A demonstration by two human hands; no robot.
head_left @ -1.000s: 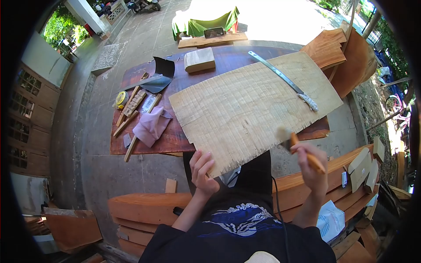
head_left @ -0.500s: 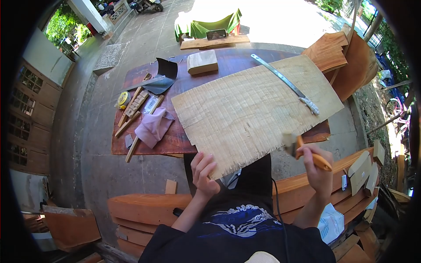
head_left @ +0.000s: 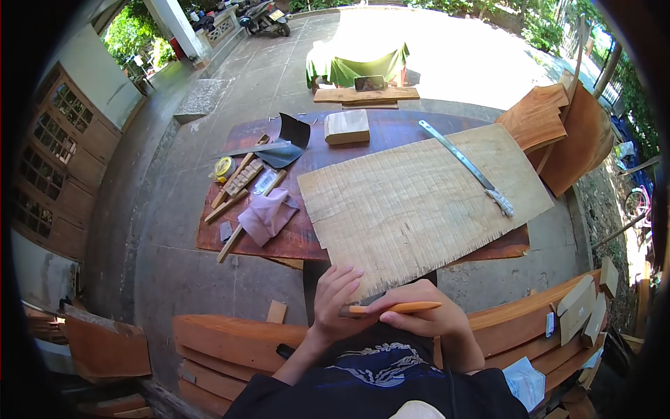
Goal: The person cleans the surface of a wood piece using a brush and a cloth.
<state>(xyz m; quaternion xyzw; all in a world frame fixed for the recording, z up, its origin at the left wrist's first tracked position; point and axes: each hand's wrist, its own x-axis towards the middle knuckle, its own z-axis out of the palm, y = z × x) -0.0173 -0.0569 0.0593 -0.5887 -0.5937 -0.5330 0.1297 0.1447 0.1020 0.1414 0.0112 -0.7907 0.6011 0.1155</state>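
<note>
My right hand (head_left: 426, 312) grips a flat brush by its orange handle (head_left: 408, 307), which lies almost level in front of my shirt. The brush's head points left into my left palm, and its bristles are mostly hidden there. My left hand (head_left: 336, 300) has its fingers stretched out, close by the near left corner of a thin, rough wooden board (head_left: 412, 216). Along its near edge the board is frayed. A metal saw blade (head_left: 457, 159) with a wrapped end lies across its right part.
On the dark table (head_left: 279, 244) lie a pink cloth (head_left: 267, 215), a tape measure (head_left: 223, 168), wood strips, black sandpaper (head_left: 293, 130) and a wood block (head_left: 347, 127). Wooden planks (head_left: 237, 332) are stacked around me. A phone (head_left: 370, 83) stands beyond the table.
My right hand has brought the brush from the board's near right edge leftward and down to my left hand. My left hand's fingers have straightened. The view has tilted up slightly.
</note>
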